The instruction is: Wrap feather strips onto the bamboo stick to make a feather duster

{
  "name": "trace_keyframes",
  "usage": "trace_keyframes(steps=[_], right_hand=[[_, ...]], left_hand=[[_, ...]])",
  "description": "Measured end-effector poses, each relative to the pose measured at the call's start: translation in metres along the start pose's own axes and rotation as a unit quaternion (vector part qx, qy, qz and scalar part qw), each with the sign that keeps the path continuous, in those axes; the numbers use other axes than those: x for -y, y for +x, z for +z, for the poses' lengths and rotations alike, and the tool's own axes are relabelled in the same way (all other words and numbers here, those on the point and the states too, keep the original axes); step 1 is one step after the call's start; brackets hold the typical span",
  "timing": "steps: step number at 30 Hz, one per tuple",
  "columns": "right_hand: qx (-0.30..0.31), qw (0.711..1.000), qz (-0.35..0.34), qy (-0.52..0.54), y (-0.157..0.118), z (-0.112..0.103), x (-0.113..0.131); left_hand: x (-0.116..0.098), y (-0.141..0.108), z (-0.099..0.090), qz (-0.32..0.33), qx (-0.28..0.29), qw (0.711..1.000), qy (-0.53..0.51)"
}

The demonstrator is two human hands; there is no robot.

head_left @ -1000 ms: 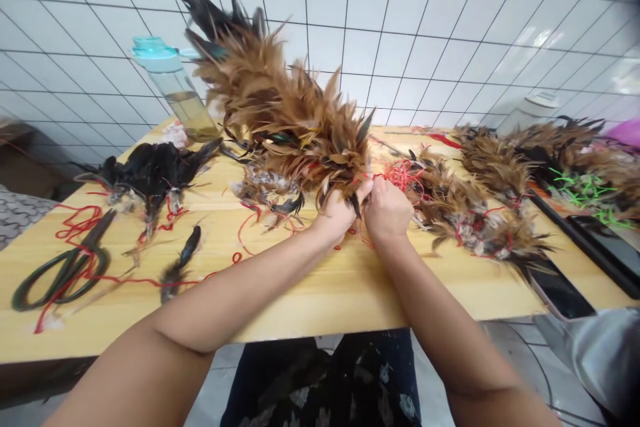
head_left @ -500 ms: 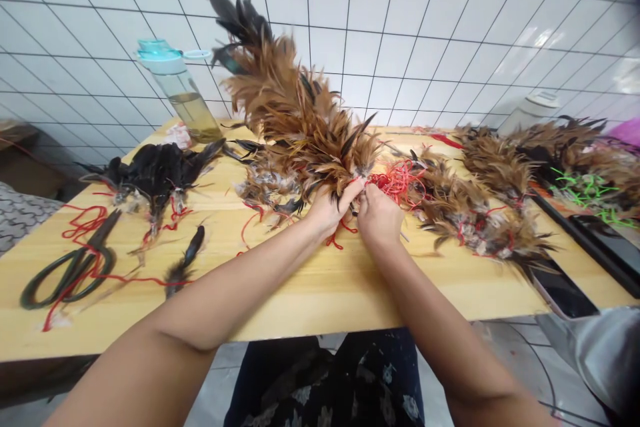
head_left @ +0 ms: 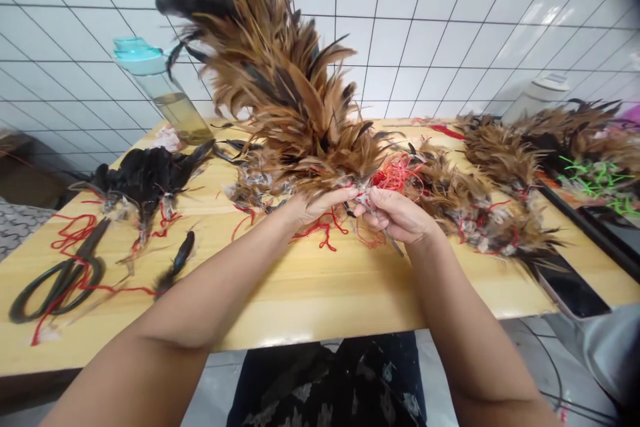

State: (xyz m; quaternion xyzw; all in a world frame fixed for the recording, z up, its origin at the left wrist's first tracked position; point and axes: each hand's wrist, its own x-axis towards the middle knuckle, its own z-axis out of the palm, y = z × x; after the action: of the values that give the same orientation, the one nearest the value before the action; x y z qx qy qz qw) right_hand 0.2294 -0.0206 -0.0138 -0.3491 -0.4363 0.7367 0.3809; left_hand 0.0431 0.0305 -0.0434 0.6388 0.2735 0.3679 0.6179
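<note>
A long feather duster (head_left: 295, 100) of brown and black feathers leans up and to the left, its black tip towards the wall. My left hand (head_left: 325, 203) is closed around its lower end, partly covered by feathers. At the same end my right hand (head_left: 400, 213) pinches the bound base, and a thin grey rod end (head_left: 394, 244) sticks out below its fingers. Red string (head_left: 327, 227) hangs beneath both hands. A tangle of red string (head_left: 397, 173) lies just behind my right hand.
Scissors (head_left: 67, 277) lie at the left beside bundles of black feathers (head_left: 145, 187). A water bottle (head_left: 175, 107) stands behind them. On the right are brown feather bundles (head_left: 500, 153), green ties (head_left: 595, 177) and a phone (head_left: 570, 283) near the table's edge (head_left: 320, 340).
The feather duster has come nearer and looks larger, its tip higher and further left. My right hand has turned and opened out somewhat, so its fingers and the rod end show.
</note>
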Motion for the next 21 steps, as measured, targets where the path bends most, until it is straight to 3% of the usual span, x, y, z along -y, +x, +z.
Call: trace_keyframes(steps=[8, 14, 17, 21], right_hand=[[0.078, 0.997, 0.013, -0.014, 0.0, 0.012, -0.004], [0.088, 0.996, -0.005, -0.01, 0.002, 0.023, -0.006], [0.058, 0.998, -0.029, 0.004, 0.006, 0.023, -0.008], [-0.055, 0.995, -0.076, -0.036, 0.012, 0.02, -0.013]], left_hand=[[-0.014, -0.009, -0.003, -0.029, 0.062, 0.997, 0.029], [-0.009, -0.004, -0.008, 0.042, -0.057, 0.996, 0.048], [-0.013, -0.005, -0.004, 0.068, -0.056, 0.994, 0.061], [-0.019, -0.005, 0.012, 0.101, -0.12, 0.984, 0.091]])
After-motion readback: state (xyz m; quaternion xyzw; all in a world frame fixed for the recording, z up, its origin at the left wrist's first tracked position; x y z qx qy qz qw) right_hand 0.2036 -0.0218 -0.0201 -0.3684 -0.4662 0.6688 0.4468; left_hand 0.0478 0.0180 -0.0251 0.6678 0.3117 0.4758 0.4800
